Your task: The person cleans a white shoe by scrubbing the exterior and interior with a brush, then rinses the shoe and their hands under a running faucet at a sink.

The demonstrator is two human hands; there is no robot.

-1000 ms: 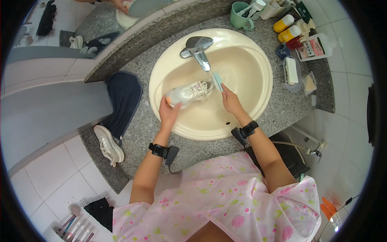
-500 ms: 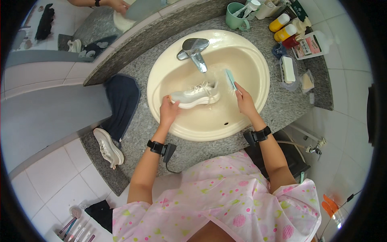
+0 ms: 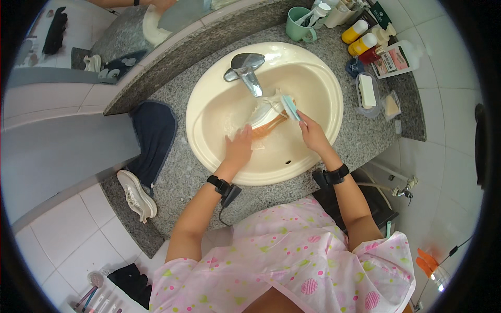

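A white lace-up sneaker (image 3: pixel 265 118) lies tipped in the cream washbasin (image 3: pixel 318 112), its orange-tan sole turned partly toward me. My left hand (image 3: pixel 239 148) grips it at the end nearest that hand; some fingertips are hidden against the shoe. In my right hand (image 3: pixel 314 134) is a light blue scrub brush (image 3: pixel 289 108), held by its handle. The white bristles rest against the far right end of the sneaker, at the sole's edge. Above the shoe stands the chrome faucet (image 3: pixel 247 69).
On the granite counter's left lies a dark blue cloth (image 3: pixel 151 136), with another white sneaker (image 3: pixel 136 195) beside it. A green cup (image 3: pixel 299 26), yellow bottles (image 3: pixel 360 39), a white jug (image 3: pixel 399 57) and a soap box (image 3: pixel 367 94) stand at the back right.
The sneaker has been rolled so its orange-tan sole shows. My left hand has shifted right and nearer me with it. The brush has come left, from beside the shoe onto it.
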